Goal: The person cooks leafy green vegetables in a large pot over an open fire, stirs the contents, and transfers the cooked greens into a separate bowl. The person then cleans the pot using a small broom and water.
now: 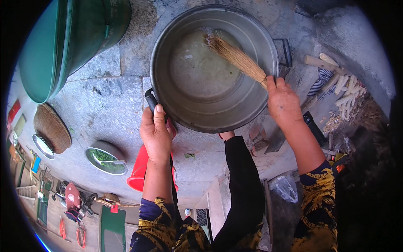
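Observation:
A large round metal pot (261,104) stands in front of me, with shallow water (201,67) and small green bits at its bottom. My left hand (156,135) grips the pot's black side handle (152,100), thumb on top. My right hand (283,102) holds a straw whisk brush (237,59) by its bound end at the pot's right rim. The brush slants down to the upper left inside the pot, its bristle tips at the water. A second handle (286,52) sticks out at the pot's upper right.
Left are a big green bin (88,34), a woven basket (52,129) and a metal bowl of chopped greens (106,157). A red bucket (137,173) is behind my left forearm. Corn cobs (349,91) and wood pieces (324,64) lie right, near a black flashlight-like object (315,127).

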